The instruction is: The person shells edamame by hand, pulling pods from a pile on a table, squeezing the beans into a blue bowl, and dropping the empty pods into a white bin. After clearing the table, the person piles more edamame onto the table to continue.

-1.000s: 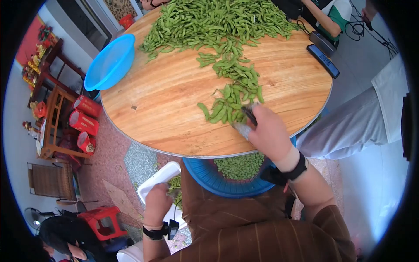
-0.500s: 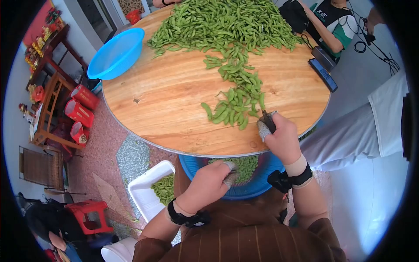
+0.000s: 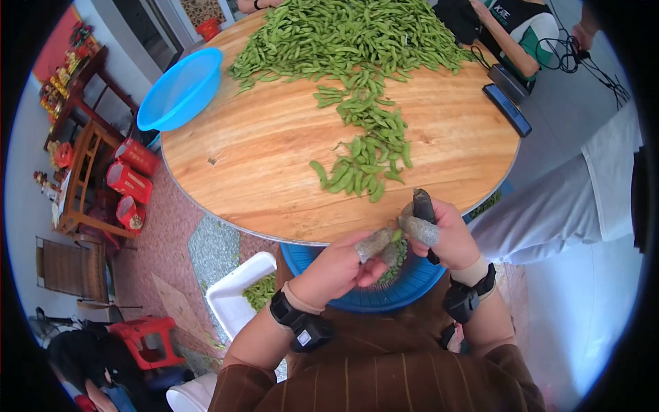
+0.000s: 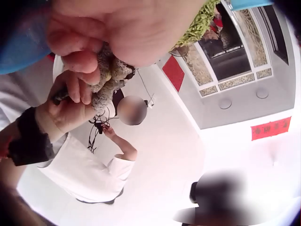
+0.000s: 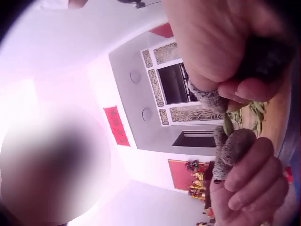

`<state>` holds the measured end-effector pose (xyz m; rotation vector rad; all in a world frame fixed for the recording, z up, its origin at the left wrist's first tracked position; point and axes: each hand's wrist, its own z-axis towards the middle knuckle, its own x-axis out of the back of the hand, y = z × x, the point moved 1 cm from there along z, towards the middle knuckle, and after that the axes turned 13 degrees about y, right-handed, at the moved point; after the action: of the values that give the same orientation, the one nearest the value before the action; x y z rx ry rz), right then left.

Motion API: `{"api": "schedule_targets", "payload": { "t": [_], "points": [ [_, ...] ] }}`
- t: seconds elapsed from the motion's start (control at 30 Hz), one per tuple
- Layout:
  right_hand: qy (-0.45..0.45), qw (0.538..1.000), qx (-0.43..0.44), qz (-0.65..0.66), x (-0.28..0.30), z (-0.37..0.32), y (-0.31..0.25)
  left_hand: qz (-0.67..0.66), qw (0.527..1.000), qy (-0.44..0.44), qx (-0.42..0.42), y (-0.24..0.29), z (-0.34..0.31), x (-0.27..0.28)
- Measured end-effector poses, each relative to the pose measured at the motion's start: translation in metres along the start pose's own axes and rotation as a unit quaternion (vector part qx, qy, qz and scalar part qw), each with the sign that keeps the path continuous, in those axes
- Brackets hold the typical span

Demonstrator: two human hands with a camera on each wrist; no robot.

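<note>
My left hand [image 3: 331, 271] pinches a green bean pod [image 5: 228, 124] between thumb and finger, both wrapped in grey covers. Right against it is my right hand [image 3: 456, 238], its wrapped thumb at the pod's end. A slim black tool [image 3: 423, 206] runs through the right hand's grip; its working end is hard to make out. Both hands meet in front of the table edge, over a blue basket [image 3: 419, 283] with shelled green beans [image 3: 392, 275] in it. A trail of pods [image 3: 371, 151] lies on the round wooden table [image 3: 261, 172], leading back to a large heap [image 3: 350, 38].
A light blue basin [image 3: 180, 89] stands at the table's left edge, and a phone-like device [image 3: 506, 110] lies at the right. By my left leg is a white tub [image 3: 230, 299] holding green pods or shells. One person stands close on the right; another sits across the table.
My left hand has come up from the white tub to meet the right hand. The right hand has drawn back from the pods on the table toward the basket, still gripping the black tool.
</note>
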<state>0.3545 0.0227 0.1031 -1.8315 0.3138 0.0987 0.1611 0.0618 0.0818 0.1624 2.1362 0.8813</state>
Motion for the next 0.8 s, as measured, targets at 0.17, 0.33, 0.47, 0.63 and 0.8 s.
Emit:
{"api": "schedule_targets", "payload": {
  "t": [0.17,0.33,0.47,0.63,0.8],
  "points": [
    [0.025,0.989,0.067,-0.128,-0.011,-0.022,0.001,0.075,0.982,0.133,-0.11,-0.006,-0.004,-0.007],
    [-0.02,0.973,0.097,-0.209,-0.013,-0.033,-0.004,0.174,0.958,0.141,-0.179,-0.013,-0.001,-0.007],
    [-0.046,0.98,0.059,-0.185,-0.006,-0.031,0.004,0.311,0.89,0.139,-0.304,-0.018,-0.001,-0.003],
    [-0.064,0.993,-0.026,-0.1,-0.004,-0.031,0.008,0.607,0.593,0.2,-0.489,-0.015,-0.009,-0.009],
    [-0.102,0.991,-0.082,0.04,-0.001,-0.035,0.028,0.382,0.869,0.156,-0.272,-0.026,-0.015,-0.004]
  ]
}}
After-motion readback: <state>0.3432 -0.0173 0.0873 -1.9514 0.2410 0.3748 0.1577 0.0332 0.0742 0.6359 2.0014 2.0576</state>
